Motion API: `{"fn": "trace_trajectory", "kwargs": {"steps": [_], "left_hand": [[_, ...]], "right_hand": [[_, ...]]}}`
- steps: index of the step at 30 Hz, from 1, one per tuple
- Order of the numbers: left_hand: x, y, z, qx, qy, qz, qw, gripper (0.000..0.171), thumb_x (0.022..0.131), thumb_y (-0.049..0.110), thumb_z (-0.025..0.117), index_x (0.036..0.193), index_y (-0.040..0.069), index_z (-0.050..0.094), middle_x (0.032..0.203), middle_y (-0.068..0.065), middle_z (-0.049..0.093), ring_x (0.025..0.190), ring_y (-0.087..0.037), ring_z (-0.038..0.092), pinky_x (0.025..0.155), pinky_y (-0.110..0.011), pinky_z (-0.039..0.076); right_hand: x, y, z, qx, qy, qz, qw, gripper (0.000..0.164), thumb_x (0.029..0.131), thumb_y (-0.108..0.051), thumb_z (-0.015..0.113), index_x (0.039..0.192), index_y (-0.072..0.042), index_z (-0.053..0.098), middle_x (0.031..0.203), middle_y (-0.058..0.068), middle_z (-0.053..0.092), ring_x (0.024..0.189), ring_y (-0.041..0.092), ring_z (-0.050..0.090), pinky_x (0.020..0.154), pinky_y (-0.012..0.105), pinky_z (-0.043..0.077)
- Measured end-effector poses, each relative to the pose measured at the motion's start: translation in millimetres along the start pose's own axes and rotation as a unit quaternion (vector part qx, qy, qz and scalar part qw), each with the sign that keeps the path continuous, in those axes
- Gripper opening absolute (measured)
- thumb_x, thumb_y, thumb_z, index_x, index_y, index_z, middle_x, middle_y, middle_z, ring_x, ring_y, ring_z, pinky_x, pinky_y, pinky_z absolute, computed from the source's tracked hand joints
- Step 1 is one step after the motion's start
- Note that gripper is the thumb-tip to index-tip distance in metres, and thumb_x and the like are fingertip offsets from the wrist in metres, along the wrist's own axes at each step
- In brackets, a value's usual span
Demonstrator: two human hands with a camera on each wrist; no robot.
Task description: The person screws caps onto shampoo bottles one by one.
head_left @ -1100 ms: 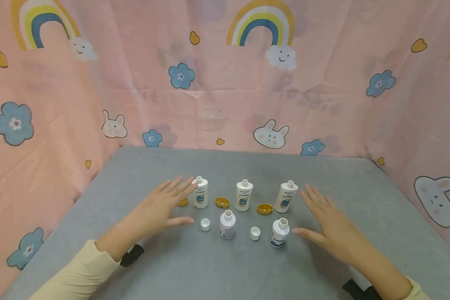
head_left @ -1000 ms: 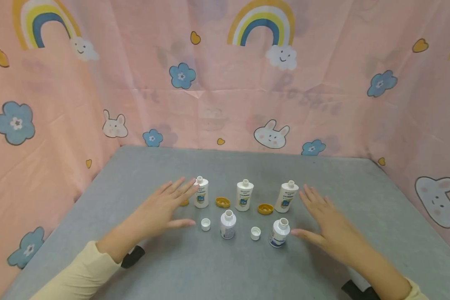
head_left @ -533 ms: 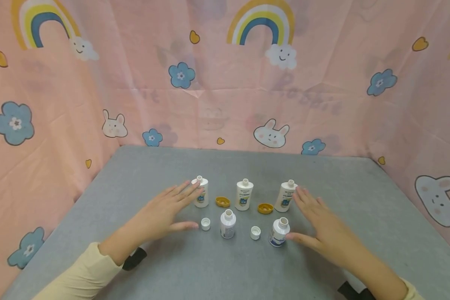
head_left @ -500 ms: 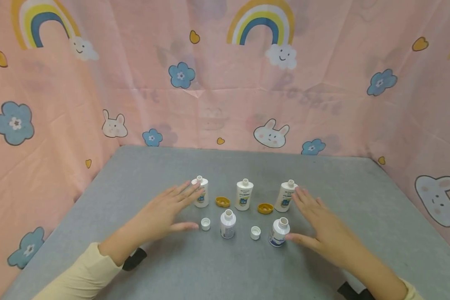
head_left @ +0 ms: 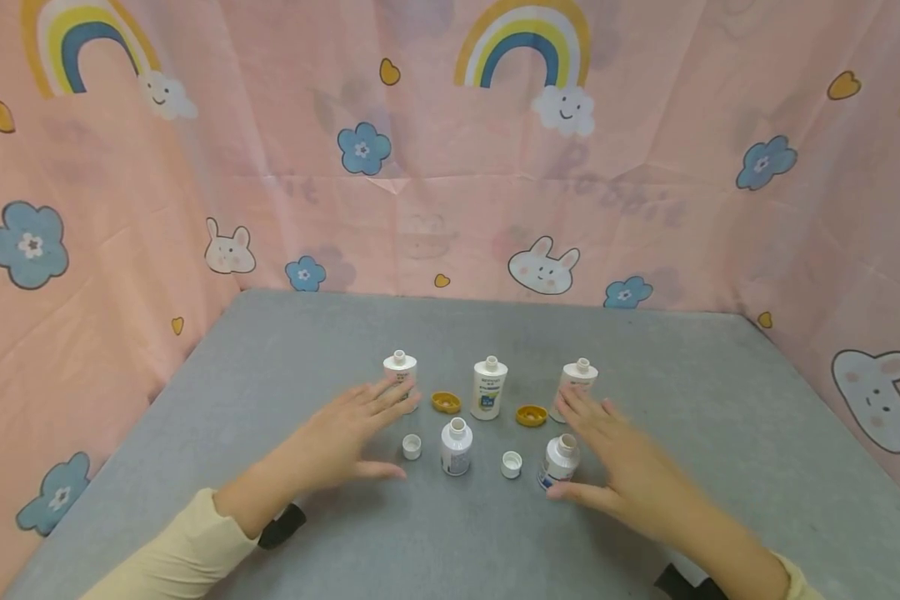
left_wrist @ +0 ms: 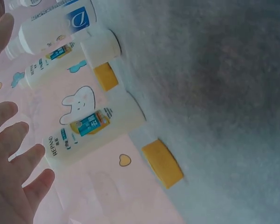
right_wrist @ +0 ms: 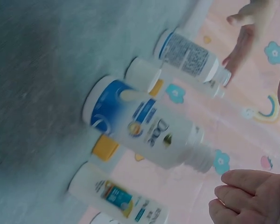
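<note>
My left hand hovers with spread fingers over the left of the bottle group, overlapping the back-left white bottle in the head view. My right hand, fingers extended, is beside the front-right Dove bottle and partly covers the back-right white bottle. Neither hand holds anything. All bottles stand upright and uncapped. A third tall bottle stands in the back row's middle, and another short white bottle in front of it. White caps and yellow caps lie between the bottles.
The grey table extends around the group. A pink printed cloth hangs behind it and along both sides. One more yellow cap shows in the left wrist view; the left hand hides it from the head camera.
Both hands have moved inward and slightly nearer the front, the right hand further than the left. The leftmost yellow cap has become hidden behind the left hand. Bottles and caps have stayed put.
</note>
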State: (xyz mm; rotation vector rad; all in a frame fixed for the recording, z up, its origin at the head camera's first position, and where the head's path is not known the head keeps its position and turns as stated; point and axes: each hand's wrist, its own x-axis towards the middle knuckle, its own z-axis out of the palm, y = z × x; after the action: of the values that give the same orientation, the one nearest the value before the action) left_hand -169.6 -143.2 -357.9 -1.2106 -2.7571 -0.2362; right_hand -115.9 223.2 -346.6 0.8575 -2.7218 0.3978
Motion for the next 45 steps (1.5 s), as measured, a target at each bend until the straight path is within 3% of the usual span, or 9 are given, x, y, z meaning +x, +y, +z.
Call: {"fn": "trace_trajectory", "kwargs": {"steps": [4, 7, 10, 14, 22, 26, 30, 40, 45], "left_hand": [[0.8, 2.5, 4.0, -0.005, 0.008, 0.014, 0.9999, 0.092, 0.082, 0.055, 0.074, 0.155, 0.015, 0.036, 0.161, -0.008, 0.035, 0.148, -0.03, 0.034, 0.115, -0.053, 0.038], [1.8, 4.2, 6.7, -0.015, 0.008, 0.018, 0.9997, 0.093, 0.082, 0.054, 0.075, 0.156, 0.016, 0.034, 0.161, -0.008, 0.036, 0.148, -0.03, 0.036, 0.115, -0.054, 0.039], [3.0, 5.3, 8.7, -0.022, 0.004, 0.018, 0.9996, 0.093, 0.082, 0.051, 0.076, 0.156, 0.016, 0.032, 0.16, -0.009, 0.037, 0.147, -0.03, 0.037, 0.115, -0.054, 0.039], [4.3, 6.2, 10.4, -0.034, 0.005, 0.025, 0.9991, 0.092, 0.082, 0.048, 0.077, 0.155, 0.013, 0.034, 0.159, -0.011, 0.038, 0.146, -0.031, 0.039, 0.114, -0.054, 0.04], [7.6, 8.1, 15.0, -0.065, -0.009, 0.006, 0.9978, 0.091, 0.082, 0.045, 0.078, 0.154, 0.011, 0.036, 0.16, -0.01, 0.037, 0.143, -0.029, 0.044, 0.113, -0.048, 0.042], [9.6, 10.0, 17.1, -0.12, -0.021, -0.021, 0.9924, 0.09, 0.082, 0.04, 0.08, 0.155, 0.012, 0.035, 0.162, -0.008, 0.033, 0.143, -0.027, 0.044, 0.112, -0.047, 0.043], [10.8, 10.8, 18.7, -0.141, -0.022, -0.035, 0.9891, 0.088, 0.081, 0.037, 0.081, 0.154, 0.012, 0.037, 0.161, -0.007, 0.036, 0.142, -0.027, 0.044, 0.112, -0.047, 0.043], [11.6, 9.3, 25.8, -0.167, -0.019, -0.054, 0.9843, 0.086, 0.081, 0.032, 0.082, 0.152, 0.01, 0.04, 0.158, -0.008, 0.04, 0.142, -0.028, 0.045, 0.113, -0.046, 0.042], [13.0, 8.5, 28.7, -0.178, -0.01, -0.064, 0.982, 0.083, 0.081, 0.03, 0.083, 0.15, 0.006, 0.043, 0.155, -0.011, 0.044, 0.14, -0.029, 0.047, 0.113, -0.046, 0.042]], "right_hand": [[3.7, -7.7, 1.7, 0.013, -0.011, -0.003, 1.0, 0.096, 0.082, -0.062, 0.068, 0.156, -0.012, 0.032, 0.163, 0.006, 0.031, 0.151, 0.024, 0.029, 0.12, 0.008, -0.003], [6.6, -13.8, 3.6, 0.023, -0.02, 0.0, 1.0, 0.096, 0.082, -0.064, 0.067, 0.157, -0.018, 0.03, 0.164, 0.001, 0.03, 0.149, 0.027, 0.033, 0.124, 0.023, 0.019], [9.6, -18.7, 6.2, 0.033, -0.028, 0.0, 0.999, 0.094, 0.082, -0.065, 0.066, 0.156, -0.019, 0.033, 0.164, -0.001, 0.03, 0.148, 0.028, 0.035, 0.115, 0.044, 0.039], [12.5, -23.8, 11.4, 0.044, -0.03, -0.012, 0.999, 0.092, 0.082, -0.065, 0.066, 0.155, -0.017, 0.036, 0.162, 0.001, 0.033, 0.146, 0.03, 0.037, 0.105, 0.052, 0.047], [14.4, -34.0, 16.3, 0.091, -0.042, 0.004, 0.995, 0.092, 0.082, -0.065, 0.066, 0.156, -0.021, 0.033, 0.163, -0.001, 0.032, 0.142, 0.031, 0.044, 0.101, 0.054, 0.05], [18.2, -39.8, 18.5, 0.125, -0.044, 0.032, 0.991, 0.094, 0.082, -0.063, 0.068, 0.157, -0.022, 0.03, 0.162, 0.004, 0.033, 0.141, 0.046, 0.04, 0.104, 0.063, 0.044], [22.2, -43.0, 20.9, 0.126, -0.028, 0.039, 0.991, 0.096, 0.08, -0.059, 0.072, 0.157, -0.021, 0.029, 0.161, 0.01, 0.034, 0.141, 0.053, 0.034, 0.106, 0.066, 0.04], [27.4, -48.7, 25.6, 0.142, -0.036, 0.03, 0.989, 0.094, 0.082, -0.064, 0.066, 0.157, -0.02, 0.03, 0.162, 0.006, 0.032, 0.144, 0.032, 0.041, 0.108, 0.061, 0.042], [30.8, -53.8, 30.8, 0.186, -0.041, 0.039, 0.981, 0.094, 0.08, -0.058, 0.073, 0.157, -0.022, 0.031, 0.162, 0.007, 0.033, 0.139, 0.03, 0.048, 0.104, 0.055, 0.048]]}}
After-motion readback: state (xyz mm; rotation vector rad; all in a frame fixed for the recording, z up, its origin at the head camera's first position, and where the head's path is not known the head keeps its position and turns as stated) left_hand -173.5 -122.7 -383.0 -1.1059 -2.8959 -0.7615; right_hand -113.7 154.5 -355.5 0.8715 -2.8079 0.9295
